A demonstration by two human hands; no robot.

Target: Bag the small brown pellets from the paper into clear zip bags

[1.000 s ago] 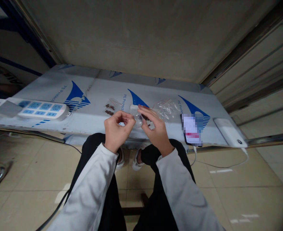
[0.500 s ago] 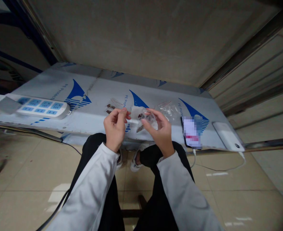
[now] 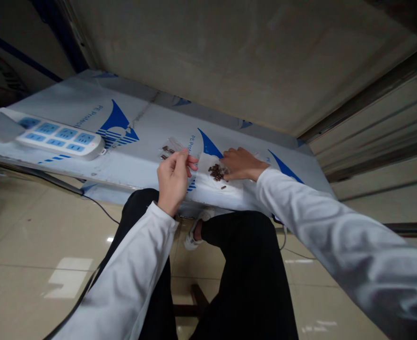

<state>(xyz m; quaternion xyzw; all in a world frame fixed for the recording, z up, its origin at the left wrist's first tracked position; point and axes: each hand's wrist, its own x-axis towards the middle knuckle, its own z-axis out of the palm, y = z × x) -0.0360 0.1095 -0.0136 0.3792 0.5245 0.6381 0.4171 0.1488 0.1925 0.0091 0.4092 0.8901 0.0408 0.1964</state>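
My left hand [image 3: 174, 178] is above the table's front edge, thumb and fingers pinched together. Whatever sits between its fingertips is too small to make out. Just behind it lies a clear plastic bag [image 3: 174, 143] with several small brown metal-looking pieces [image 3: 165, 148]. My right hand [image 3: 242, 164] reaches down with bent fingers over a white sheet [image 3: 208, 183], its thumb apart from the other fingers. Beside these fingertips is a loose pile of small dark brown pieces [image 3: 215, 172], and one piece [image 3: 223, 187] lies apart, nearer me. The right palm's underside is hidden.
A white power strip [image 3: 61, 136] with blue sockets lies at the table's left. The table [image 3: 151, 127] carries printed protective film and meets a wall [image 3: 208, 56] behind. My knees are under its front edge. A cable [image 3: 284, 238] hangs at the right.
The clear bag is no longer seen raised in my right hand, which has moved down onto the table. Brown pieces now lie in a pile on the white sheet. My left hand stays pinched.
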